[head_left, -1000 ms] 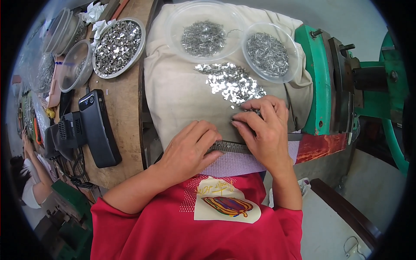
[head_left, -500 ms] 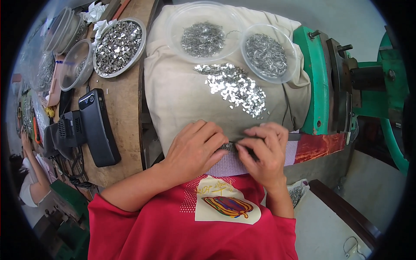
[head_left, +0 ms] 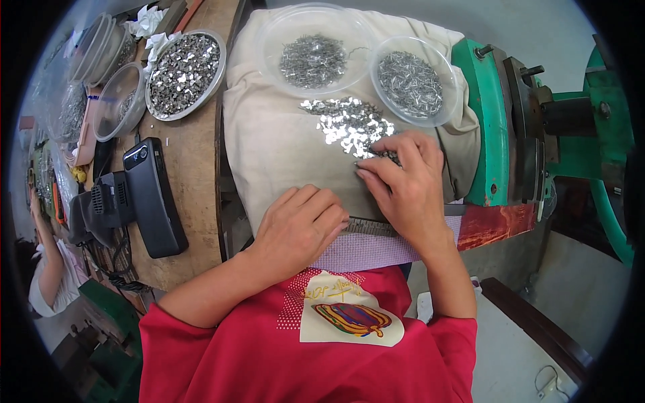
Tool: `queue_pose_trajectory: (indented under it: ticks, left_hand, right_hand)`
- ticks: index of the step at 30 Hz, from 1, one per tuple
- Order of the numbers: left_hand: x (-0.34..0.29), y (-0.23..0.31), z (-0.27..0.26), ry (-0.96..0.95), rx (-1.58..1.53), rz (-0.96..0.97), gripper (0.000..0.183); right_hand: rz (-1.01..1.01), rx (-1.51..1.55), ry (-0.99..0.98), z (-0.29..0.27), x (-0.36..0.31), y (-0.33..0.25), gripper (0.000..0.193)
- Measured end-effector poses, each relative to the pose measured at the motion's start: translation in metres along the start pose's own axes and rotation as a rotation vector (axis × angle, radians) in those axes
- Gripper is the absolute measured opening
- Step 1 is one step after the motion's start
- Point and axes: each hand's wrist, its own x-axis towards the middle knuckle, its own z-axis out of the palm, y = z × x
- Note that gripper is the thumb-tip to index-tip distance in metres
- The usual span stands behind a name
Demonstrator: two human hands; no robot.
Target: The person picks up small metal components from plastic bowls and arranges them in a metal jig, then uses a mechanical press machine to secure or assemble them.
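Observation:
My left hand (head_left: 295, 225) rests near the cloth's front edge. Its fingers are curled against the left end of a narrow grey metal strip (head_left: 371, 227) with fine marks or notches along it; the fingers hide that end. Over the front of a loose heap of shiny small flat metal pieces (head_left: 349, 131) is my right hand (head_left: 413, 185). Its thumb and fingertips come close together at the heap's edge; whatever is between them is too small to make out. The hand covers part of the heap.
Behind the heap stand a large clear tub (head_left: 306, 84) and a smaller clear tub (head_left: 420, 121), both with metal pins. A green machine (head_left: 487, 127) is at the right. On the left wooden table (head_left: 191, 168) are a bowl of metal chips (head_left: 185, 77) and a black phone-like device (head_left: 153, 201).
My right hand has moved up and away from the strip to the heap, uncovering more of the strip. My left hand has stayed nearly in place.

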Motion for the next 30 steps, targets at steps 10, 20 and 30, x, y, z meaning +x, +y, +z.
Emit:
queue_pose_trajectory:
  ticks: [10, 20, 30]
  left_hand:
    - [-0.006, -0.003, -0.006, -0.045, -0.118, -0.091, 0.031]
    - [-0.004, -0.003, -0.009, -0.096, -0.183, -0.166, 0.035]
    - [0.0, 0.003, -0.009, -0.152, -0.134, -0.151, 0.04]
  right_hand:
    - [0.066, 0.048, 0.002, 0.001, -0.003, -0.011, 0.015]
    - [0.13, 0.131, -0.032, -0.009, -0.053, -0.044, 0.019]
    - [0.187, -0.166, -0.111, -0.009, -0.026, -0.011, 0.039]
